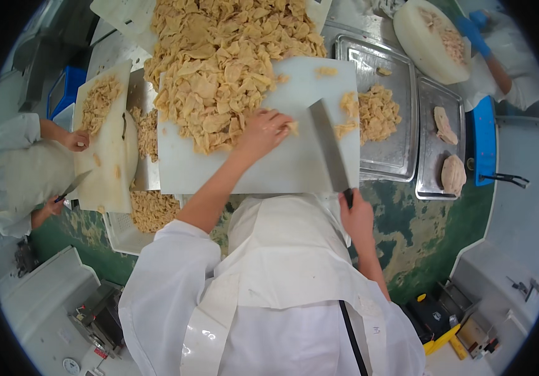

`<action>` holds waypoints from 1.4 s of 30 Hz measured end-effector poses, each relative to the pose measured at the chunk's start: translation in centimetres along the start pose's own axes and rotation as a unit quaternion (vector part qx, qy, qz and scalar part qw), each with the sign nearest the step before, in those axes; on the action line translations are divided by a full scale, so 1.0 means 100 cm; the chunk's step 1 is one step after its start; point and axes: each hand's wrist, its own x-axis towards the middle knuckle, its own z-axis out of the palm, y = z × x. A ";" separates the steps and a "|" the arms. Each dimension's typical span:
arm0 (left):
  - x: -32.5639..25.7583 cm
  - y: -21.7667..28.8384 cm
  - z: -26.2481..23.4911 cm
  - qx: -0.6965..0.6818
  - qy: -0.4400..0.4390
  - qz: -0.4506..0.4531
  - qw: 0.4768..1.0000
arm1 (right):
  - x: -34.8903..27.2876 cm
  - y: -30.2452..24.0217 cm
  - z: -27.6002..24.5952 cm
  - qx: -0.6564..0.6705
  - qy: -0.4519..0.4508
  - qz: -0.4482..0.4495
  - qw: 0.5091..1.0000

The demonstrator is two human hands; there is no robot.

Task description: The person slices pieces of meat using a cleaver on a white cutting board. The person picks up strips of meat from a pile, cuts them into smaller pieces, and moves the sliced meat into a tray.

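My right hand (356,216) is wrapped round the dark handle of a wide-bladed kitchen knife (331,145). Its long blade points away from me, over the right part of a white cutting board (219,178). My left hand (262,134) lies over the middle of the board, fingers bent and pressed on a small pale piece of meat (292,127) left of the blade. Beyond my left hand rises a large heap of pale yellow meat pieces (219,62), which look like chicken skin. A few loose pieces (346,106) sit at the board's right edge.
A metal tray (387,160) with a smaller heap of cut pieces (379,114) is at the right; another metal tray (431,135) beyond it holds two meat pieces. At left, a co-worker with a knife (75,185) stands by another board (111,188). A blue-gloved co-worker (473,37) is far right.
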 end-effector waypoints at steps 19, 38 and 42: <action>-0.025 0.045 0.038 -0.101 0.045 -0.134 0.985 | -0.003 0.004 -0.031 -0.070 0.041 0.029 0.996; 0.008 -0.017 0.013 -0.002 0.057 -0.183 0.981 | -0.007 0.005 -0.016 0.003 -0.059 0.020 0.998; 0.026 0.011 0.049 -0.249 0.016 -0.187 0.950 | 0.021 0.009 -0.022 0.048 0.074 0.091 0.992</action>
